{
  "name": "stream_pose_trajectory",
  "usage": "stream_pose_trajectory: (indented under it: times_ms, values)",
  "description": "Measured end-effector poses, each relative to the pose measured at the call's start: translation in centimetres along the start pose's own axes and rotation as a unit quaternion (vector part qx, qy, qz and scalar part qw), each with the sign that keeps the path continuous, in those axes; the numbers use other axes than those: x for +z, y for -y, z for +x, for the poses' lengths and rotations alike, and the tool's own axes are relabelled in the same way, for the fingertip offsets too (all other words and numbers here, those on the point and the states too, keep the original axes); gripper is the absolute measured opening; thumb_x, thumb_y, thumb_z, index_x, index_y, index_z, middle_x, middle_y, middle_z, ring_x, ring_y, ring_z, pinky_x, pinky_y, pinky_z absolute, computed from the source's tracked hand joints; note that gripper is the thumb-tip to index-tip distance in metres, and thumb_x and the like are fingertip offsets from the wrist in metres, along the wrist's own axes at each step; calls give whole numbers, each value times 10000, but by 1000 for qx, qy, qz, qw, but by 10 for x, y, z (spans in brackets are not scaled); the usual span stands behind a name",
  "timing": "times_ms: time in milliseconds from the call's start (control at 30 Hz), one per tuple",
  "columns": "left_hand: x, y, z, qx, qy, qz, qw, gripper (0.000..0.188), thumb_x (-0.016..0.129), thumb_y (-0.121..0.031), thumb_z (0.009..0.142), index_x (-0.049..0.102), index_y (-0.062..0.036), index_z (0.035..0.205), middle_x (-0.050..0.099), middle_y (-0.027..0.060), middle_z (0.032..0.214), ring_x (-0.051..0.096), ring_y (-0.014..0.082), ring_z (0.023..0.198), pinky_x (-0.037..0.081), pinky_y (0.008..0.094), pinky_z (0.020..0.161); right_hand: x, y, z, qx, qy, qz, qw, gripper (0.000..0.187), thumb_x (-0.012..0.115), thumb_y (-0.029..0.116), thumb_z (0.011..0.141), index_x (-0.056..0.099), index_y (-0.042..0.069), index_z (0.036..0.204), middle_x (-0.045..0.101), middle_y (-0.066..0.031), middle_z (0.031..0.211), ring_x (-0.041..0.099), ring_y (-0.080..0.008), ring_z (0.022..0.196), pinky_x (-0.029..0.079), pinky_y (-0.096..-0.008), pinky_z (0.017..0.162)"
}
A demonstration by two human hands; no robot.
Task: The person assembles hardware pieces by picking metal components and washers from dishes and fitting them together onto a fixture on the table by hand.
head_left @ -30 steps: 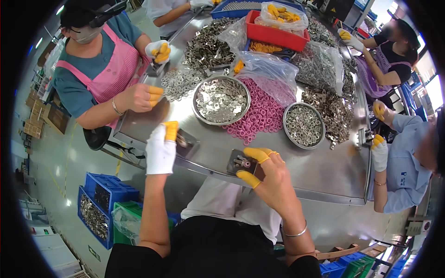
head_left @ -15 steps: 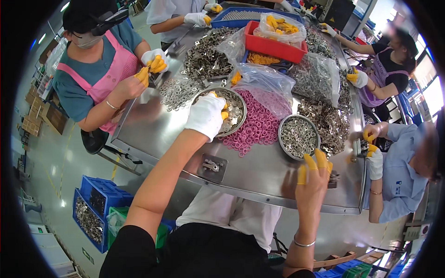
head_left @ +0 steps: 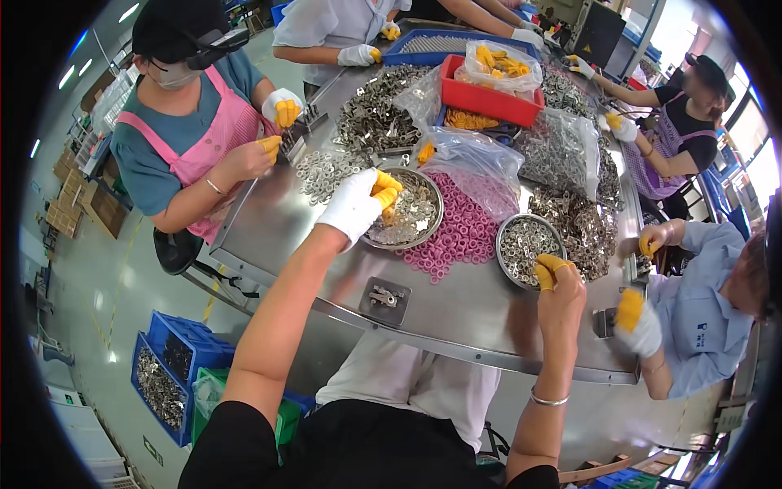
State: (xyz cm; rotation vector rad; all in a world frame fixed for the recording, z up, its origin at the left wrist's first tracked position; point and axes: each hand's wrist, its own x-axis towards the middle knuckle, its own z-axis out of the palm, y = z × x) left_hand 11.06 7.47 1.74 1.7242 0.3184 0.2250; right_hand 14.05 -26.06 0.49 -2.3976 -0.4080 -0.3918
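My left hand (head_left: pixel 358 205), in a white glove with yellow finger cots, is over the left metal bowl (head_left: pixel 441 213), its fingertips pinched together. Flat, shiny metal pieces (head_left: pixel 414 218) fill that bowl. At the near rim of the right metal bowl (head_left: pixel 499 254), which holds small metal rings (head_left: pixel 529 244), is my right hand (head_left: pixel 562 292). It has yellow cots on its fingers, and these are bent together. What either hand pinches, if anything, is too small to make out. A square metal plate with small metal parts (head_left: pixel 384 300) lies near the table's front edge.
Pink rings (head_left: pixel 460 224) are heaped between the bowls. Beyond lie plastic bags (head_left: pixel 481 159), a red bin (head_left: pixel 493 98) and piles of metal parts (head_left: pixel 379 110). Co-workers sit close at left (head_left: pixel 195 138) and right (head_left: pixel 692 318). Blue crates (head_left: pixel 167 367) stand on the floor at left.
My left hand has lifted slightly and its pinched fingertips now show above the bowl. My right hand has moved up to the right bowl, and its spread fingers have closed together.
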Motion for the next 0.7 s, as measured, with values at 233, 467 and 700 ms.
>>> stream_pose_trajectory:
  times_ms: [233, 467, 700]
  values:
    - [-8, 0, -6, 68, -74, 277, 956, 102, 628, -12, 838, 632, -5, 939, 662, 89, 827, 591, 204, 675, 505, 336, 673, 15, 48, -24, 15, 49, 157, 986, 128, 641, 11, 864, 676, 24, 986, 680, -83, 960, 623, -197, 835, 501, -330, 765]
    - [-2, 11, -80, 5, -110, 53, 992, 88, 594, -2, 857, 603, -22, 941, 678, 71, 852, 616, 195, 689, 505, 333, 652, 78, 117, -65, 4, 169, 434, 885, 143, 670, -21, 858, 697, 24, 992, 663, -101, 1151, 625, -202, 940, 508, -285, 812]
    - [39, 42, -123, 90, -193, 312, 926, 339, 662, -92, 888, 585, -103, 1218, 696, 163, 922, 706, 324, 813, 551, 414, 719, 77, 116, -57, -56, 217, 313, 923, 137, 701, 38, 860, 712, 32, 996, 639, -133, 1218, 635, -247, 968, 520, -329, 856]
